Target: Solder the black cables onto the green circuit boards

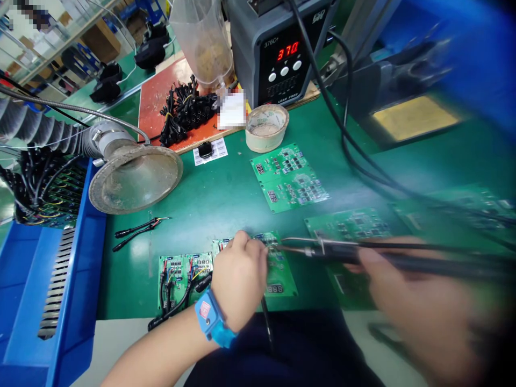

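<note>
My left hand (241, 277), with a blue wrist strap (213, 318), is closed over a green circuit board (278, 271) near the table's front edge, pressing a black wire against it. My right hand (419, 301), blurred, grips a soldering iron (346, 251) whose tip points left at the board beside my left fingers. A second wired board (183, 271) lies just left of my left hand.
A soldering station (282, 51) reading 370 stands at the back. A fume extractor funnel (135, 180) sits left, over a blue bin (48, 279) of wired boards. More green boards (288, 177) lie mid-table. A tape roll (266, 128), black connectors (185, 107) and loose black leads (139, 228) are nearby.
</note>
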`<state>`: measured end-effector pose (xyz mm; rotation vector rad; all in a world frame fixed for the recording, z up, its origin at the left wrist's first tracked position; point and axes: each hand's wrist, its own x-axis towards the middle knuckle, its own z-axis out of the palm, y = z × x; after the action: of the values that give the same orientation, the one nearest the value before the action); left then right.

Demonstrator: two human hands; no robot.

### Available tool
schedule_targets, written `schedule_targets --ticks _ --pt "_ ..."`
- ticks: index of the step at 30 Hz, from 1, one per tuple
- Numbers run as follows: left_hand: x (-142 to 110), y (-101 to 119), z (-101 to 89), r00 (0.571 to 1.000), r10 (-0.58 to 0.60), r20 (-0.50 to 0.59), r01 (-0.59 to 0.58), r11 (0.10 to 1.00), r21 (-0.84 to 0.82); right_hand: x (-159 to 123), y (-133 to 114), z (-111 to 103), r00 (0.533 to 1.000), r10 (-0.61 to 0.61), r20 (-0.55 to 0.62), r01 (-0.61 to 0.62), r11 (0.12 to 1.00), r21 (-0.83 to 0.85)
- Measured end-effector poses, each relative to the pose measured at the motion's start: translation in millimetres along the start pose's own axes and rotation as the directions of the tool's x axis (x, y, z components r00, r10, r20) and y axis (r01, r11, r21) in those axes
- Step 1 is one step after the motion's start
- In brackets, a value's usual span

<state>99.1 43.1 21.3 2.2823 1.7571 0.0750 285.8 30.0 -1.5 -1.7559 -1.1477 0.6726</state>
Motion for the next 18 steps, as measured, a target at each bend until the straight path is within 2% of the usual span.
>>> schedule_targets --ticks 6,11,18 --pt "1.2 0.6 -0.7 1.0 -0.013 0.028 0.011 0.999 0.05 1.2 0.9 1.0 0.987 -0.112 -0.116 0.092 0.981 -0.171" --pt "3.9 2.4 -2.0 0.999 0.004 0.037 -0.008 0.992 0.125 2.0 -0.2 0.0 0.98 -0.197 -0.03 0.192 0.975 -0.112" --pt "3.0 5.0 -1.2 1.0 0.009 0.018 -0.012 0.981 0.193 1.1 -6.6 -1.0 0.962 -0.272 -0.013 0.269 0.957 -0.108"
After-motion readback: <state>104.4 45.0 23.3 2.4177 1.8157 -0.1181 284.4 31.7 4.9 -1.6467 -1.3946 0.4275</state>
